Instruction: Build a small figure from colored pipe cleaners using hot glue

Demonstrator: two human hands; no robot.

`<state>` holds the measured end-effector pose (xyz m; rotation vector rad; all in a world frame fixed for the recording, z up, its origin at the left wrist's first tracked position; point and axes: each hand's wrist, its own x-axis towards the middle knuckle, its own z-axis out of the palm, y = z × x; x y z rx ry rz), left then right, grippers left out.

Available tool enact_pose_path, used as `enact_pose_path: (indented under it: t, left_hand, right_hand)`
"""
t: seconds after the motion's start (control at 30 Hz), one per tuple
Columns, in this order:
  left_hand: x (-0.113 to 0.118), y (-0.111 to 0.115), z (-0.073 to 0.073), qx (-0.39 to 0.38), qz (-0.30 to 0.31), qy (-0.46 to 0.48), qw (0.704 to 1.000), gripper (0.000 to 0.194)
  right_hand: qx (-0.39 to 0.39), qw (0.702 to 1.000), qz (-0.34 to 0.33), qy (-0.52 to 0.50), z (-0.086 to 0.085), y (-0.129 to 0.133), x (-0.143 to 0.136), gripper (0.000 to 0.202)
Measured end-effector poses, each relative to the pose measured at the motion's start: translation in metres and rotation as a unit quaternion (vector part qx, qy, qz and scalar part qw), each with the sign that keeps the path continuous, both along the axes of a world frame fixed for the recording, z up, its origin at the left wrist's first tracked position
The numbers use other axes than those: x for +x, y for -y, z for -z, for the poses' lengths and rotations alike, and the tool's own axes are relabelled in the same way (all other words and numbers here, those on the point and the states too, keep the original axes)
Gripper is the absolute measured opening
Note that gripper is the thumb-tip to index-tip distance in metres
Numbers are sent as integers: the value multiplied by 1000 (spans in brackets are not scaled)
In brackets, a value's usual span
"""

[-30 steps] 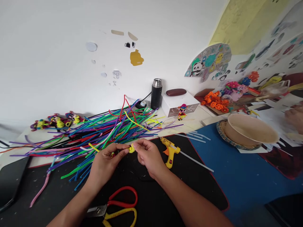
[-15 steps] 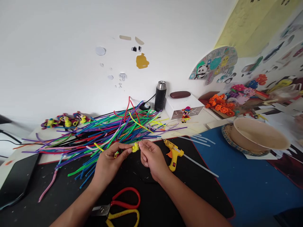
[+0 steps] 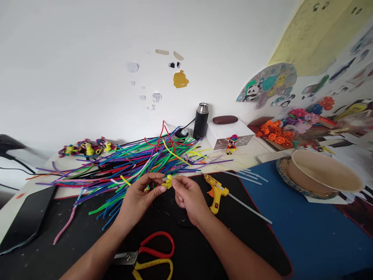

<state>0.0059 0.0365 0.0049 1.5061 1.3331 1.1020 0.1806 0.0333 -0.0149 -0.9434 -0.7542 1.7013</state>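
A small fuzzy yellow piece (image 3: 168, 181) is held between my two hands above the black mat (image 3: 204, 241). My left hand (image 3: 140, 198) pinches its left side between thumb and fingers, and a bit of red and green shows behind those fingers. On the right side, my right hand (image 3: 188, 196) grips the same piece between thumb and curled forefinger. Just right of my right hand lies a yellow glue gun (image 3: 216, 192) with a clear glue stick in it. Scissors (image 3: 154, 254) with one red and one yellow handle rest below my hands.
Colourful pipe cleaners (image 3: 128, 167) spread behind my left hand. Several small figures (image 3: 87, 148) lie at the back left, and one figure (image 3: 232, 144) stands by a white box (image 3: 230, 130). Also there: a black bottle (image 3: 201, 121), a phone (image 3: 27, 217), a bowl (image 3: 326, 171).
The view has shifted slightly, so the scene sits a little lower and further right. The left fingers have opened out slightly around the yellow piece, showing more of it.
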Motion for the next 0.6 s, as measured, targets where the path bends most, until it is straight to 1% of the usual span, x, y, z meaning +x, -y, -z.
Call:
enact_pose_path:
  t: [0.07, 0.17, 0.27, 0.4, 0.6]
  left_hand:
    - [-3, -1, -2, 7, 20, 0, 1000, 43]
    - [-7, -2, -3, 11, 43, -23, 999, 48]
    - [-9, -3, -2, 18, 60, -48, 997, 46]
    - [-11, -3, 0, 35, 72, -59, 995, 44]
    - [-8, -2, -4, 50, 75, -69, 994, 34]
  right_hand:
    - [3, 1000, -5, -2, 1, 0, 0, 47]
    - [7, 1000, -8, -2, 3, 0, 0, 47]
    - [10, 1000, -12, -3, 3, 0, 0, 47]
    - [11, 1000, -23, -3, 3, 1, 0, 48]
    - [7, 1000, -30, 2, 2, 2, 0, 47]
